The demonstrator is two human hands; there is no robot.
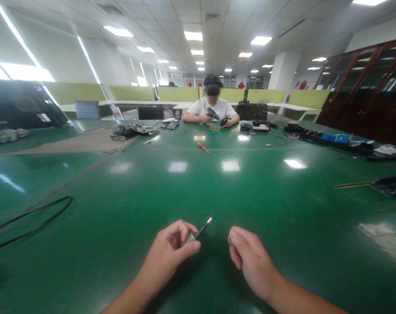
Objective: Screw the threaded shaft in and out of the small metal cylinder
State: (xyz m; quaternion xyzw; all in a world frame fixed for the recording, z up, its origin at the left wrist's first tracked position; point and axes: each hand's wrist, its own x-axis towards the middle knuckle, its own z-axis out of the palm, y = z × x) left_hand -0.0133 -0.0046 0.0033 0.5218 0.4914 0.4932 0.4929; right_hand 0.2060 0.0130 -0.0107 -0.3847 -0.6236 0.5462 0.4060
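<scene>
My left hand [167, 250] is closed around what looks like a small motor [190, 238]. Its body is a silvery cylinder, mostly covered by the fingers. From it a thin dark shaft with a bright metal tip points up and to the right. A short gap away, my right hand [250, 257] has thumb and fingers pressed together in a pinch. Something tiny shows at those fingertips, too small to name. Both hands are above the near part of the green table [145, 196], and they do not touch each other.
Across the table sits a person [211, 104] holding a dark power drill [213, 114]. An orange screwdriver [202, 147] lies mid-table. A black cable [58, 213] loops at the left. Brass-coloured rods [353, 186] lie at the right, and dismantled parts [132, 130] sit at the far left.
</scene>
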